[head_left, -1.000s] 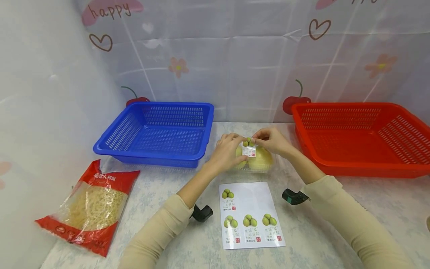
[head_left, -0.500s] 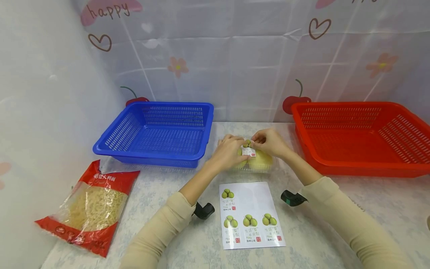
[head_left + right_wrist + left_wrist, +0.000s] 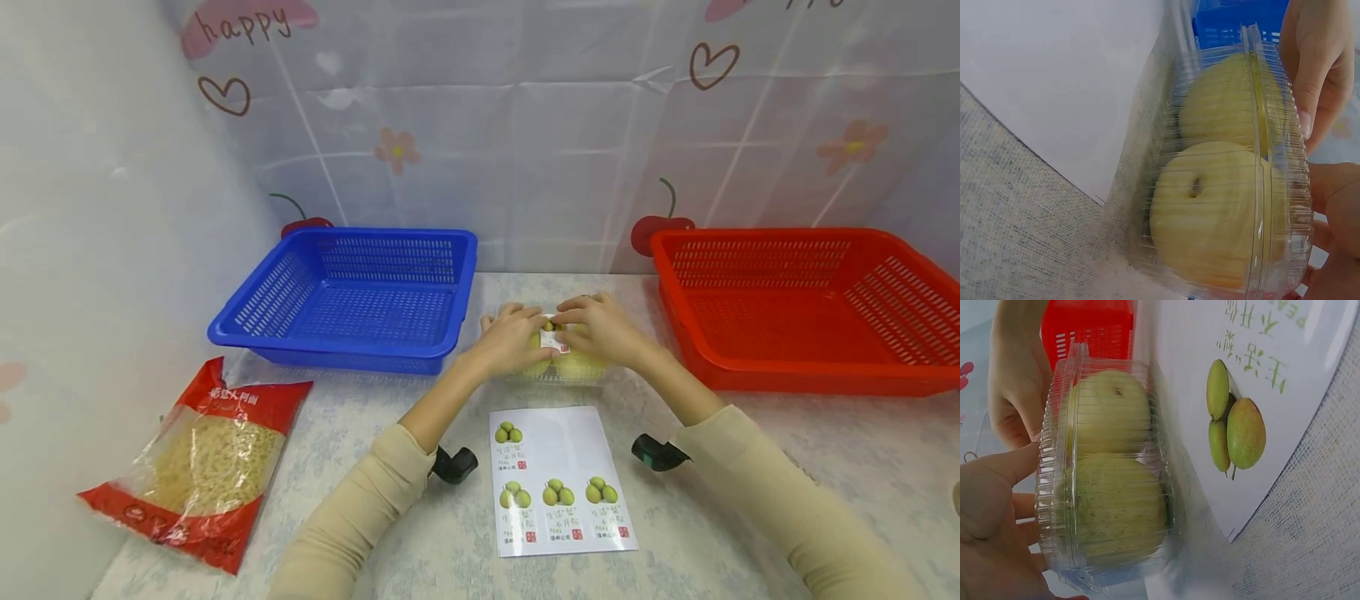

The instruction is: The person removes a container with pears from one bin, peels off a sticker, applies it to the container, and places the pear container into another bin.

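Observation:
A clear plastic clamshell box (image 3: 581, 371) with large yellow-green pears (image 3: 1210, 212) inside sits on the table between both hands. On its lid lies a white label (image 3: 553, 341) printed with pears. My left hand (image 3: 510, 340) rests over the lid's left part, its thumb (image 3: 1019, 461) touching the top and its fingers spread behind. From the right, my right hand (image 3: 600, 332) presses its fingers onto the label and partly hides it. Nearer to me lies a label sheet (image 3: 566, 483) with several pear stickers and a blank area at its upper right.
A blue basket (image 3: 345, 340) stands at the back left, a red basket (image 3: 810, 375) at the back right. A red-ended bag of pasta (image 3: 217, 458) lies at the left. Black wrist-camera mounts (image 3: 453, 465) stick out from both sleeves. A printed curtain hangs behind.
My right hand has gone from pinching the label's upper edge to laying its fingers across the label. The label now lies against the lid. The left hand has barely moved.

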`<control>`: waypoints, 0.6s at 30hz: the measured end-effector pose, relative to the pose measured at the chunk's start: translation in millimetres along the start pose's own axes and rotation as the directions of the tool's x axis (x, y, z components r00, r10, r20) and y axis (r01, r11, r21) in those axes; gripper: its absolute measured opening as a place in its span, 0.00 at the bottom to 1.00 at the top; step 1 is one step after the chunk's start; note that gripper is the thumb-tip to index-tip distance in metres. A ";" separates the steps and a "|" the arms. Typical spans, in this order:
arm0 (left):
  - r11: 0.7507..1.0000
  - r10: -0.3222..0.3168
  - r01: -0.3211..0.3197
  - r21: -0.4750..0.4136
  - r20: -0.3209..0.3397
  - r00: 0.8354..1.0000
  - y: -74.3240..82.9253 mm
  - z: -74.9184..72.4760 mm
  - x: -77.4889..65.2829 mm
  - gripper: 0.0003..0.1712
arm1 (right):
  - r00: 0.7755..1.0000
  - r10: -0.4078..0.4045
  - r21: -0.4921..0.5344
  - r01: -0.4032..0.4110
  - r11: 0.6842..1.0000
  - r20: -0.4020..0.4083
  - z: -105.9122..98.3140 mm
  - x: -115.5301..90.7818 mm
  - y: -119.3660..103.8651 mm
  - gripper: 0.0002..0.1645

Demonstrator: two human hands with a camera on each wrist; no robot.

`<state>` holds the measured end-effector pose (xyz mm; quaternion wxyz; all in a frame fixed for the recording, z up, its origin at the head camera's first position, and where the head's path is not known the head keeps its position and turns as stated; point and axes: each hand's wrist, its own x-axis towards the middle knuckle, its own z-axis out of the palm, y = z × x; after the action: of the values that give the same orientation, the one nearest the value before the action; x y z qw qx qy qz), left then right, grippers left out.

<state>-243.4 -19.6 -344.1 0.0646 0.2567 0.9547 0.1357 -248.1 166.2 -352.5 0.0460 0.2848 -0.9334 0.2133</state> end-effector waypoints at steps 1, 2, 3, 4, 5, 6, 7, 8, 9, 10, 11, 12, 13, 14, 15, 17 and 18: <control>1.000 0.000 0.000 0.001 0.008 1.000 -0.5 0.3 -0.2 0.35 | 1.000 0.005 -0.012 -0.005 1.000 0.008 0.8 -1.5 -0.2 0.20; 1.000 0.000 0.000 0.006 0.016 1.000 -0.9 0.7 -0.6 0.36 | 1.000 0.022 -0.019 -0.022 1.000 0.014 1.3 -3.0 -0.7 0.22; 1.000 0.001 -0.001 0.012 0.024 1.000 -1.4 1.2 -0.8 0.37 | 0.999 0.044 -0.024 -0.044 0.999 0.019 1.6 -4.4 -0.9 0.24; 1.000 0.001 -0.002 0.017 0.030 1.000 -1.8 1.9 -1.0 0.38 | 0.998 0.066 -0.026 -0.066 0.997 0.021 1.6 -5.9 -1.2 0.25; 1.000 0.002 -0.003 0.022 0.034 0.999 -2.2 2.8 -1.2 0.39 | 0.997 0.079 -0.030 -0.079 0.996 0.021 1.6 -7.0 -1.3 0.27; 1.000 0.004 -0.005 0.029 0.035 0.999 -2.5 3.6 -1.3 0.40 | 0.996 0.088 -0.036 -0.088 0.995 0.017 1.7 -8.1 -1.2 0.28; 0.999 0.007 -0.009 0.036 0.035 0.999 -2.8 4.4 -1.5 0.40 | 0.995 0.095 -0.043 -0.094 0.995 0.013 1.8 -9.1 -1.2 0.29; 0.999 0.011 -0.012 0.040 0.034 0.999 -3.0 5.2 -1.7 0.40 | 0.995 0.103 -0.046 -0.102 0.994 0.009 1.7 -10.2 -1.2 0.29; 0.999 0.015 -0.017 0.045 0.032 0.999 -3.3 5.9 -1.8 0.39 | 0.995 0.104 -0.051 -0.104 0.993 0.005 1.7 -11.2 -1.2 0.30; 0.999 0.018 -0.019 0.046 0.029 0.999 -3.5 6.5 -2.3 0.38 | 0.995 0.104 -0.052 -0.104 0.993 0.001 1.9 -12.2 -1.2 0.30; 0.999 0.020 -0.021 0.043 0.028 0.999 -3.7 6.9 -2.8 0.37 | 0.995 0.099 -0.054 -0.100 0.994 -0.004 2.1 -13.3 -1.2 0.29; 0.999 0.023 -0.024 0.040 0.026 0.999 -3.9 7.2 -3.3 0.35 | 0.995 0.096 -0.053 -0.097 0.994 -0.009 2.4 -14.5 -1.5 0.29; 0.999 0.026 -0.027 0.039 0.025 0.999 -4.1 7.4 -3.8 0.34 | 0.996 0.090 -0.053 -0.090 0.994 -0.013 2.7 -15.6 -1.9 0.28; 0.999 0.028 -0.029 0.038 0.025 0.999 -4.3 7.5 -4.4 0.33 | 0.996 0.086 -0.051 -0.087 0.995 -0.017 2.9 -16.8 -2.7 0.27; 0.999 0.029 -0.030 0.039 0.027 0.999 -4.5 7.7 -5.2 0.32 | 0.997 0.077 -0.052 -0.078 0.996 -0.022 3.1 -18.1 -3.5 0.25; 0.999 0.033 -0.034 0.040 0.031 0.999 -4.8 8.1 -6.5 0.31 | 0.997 0.064 -0.054 -0.066 0.996 -0.031 3.8 -21.1 -5.3 0.22; 0.998 0.036 -0.037 0.045 0.028 0.999 -5.0 8.5 -7.2 0.30 | 0.998 0.060 -0.056 -0.062 0.997 -0.035 4.3 -22.5 -6.6 0.20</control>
<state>-238.0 -25.4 -353.3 0.0694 0.2774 0.9517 0.1115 -225.6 171.0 -358.5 0.0631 0.2514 -0.9465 0.1924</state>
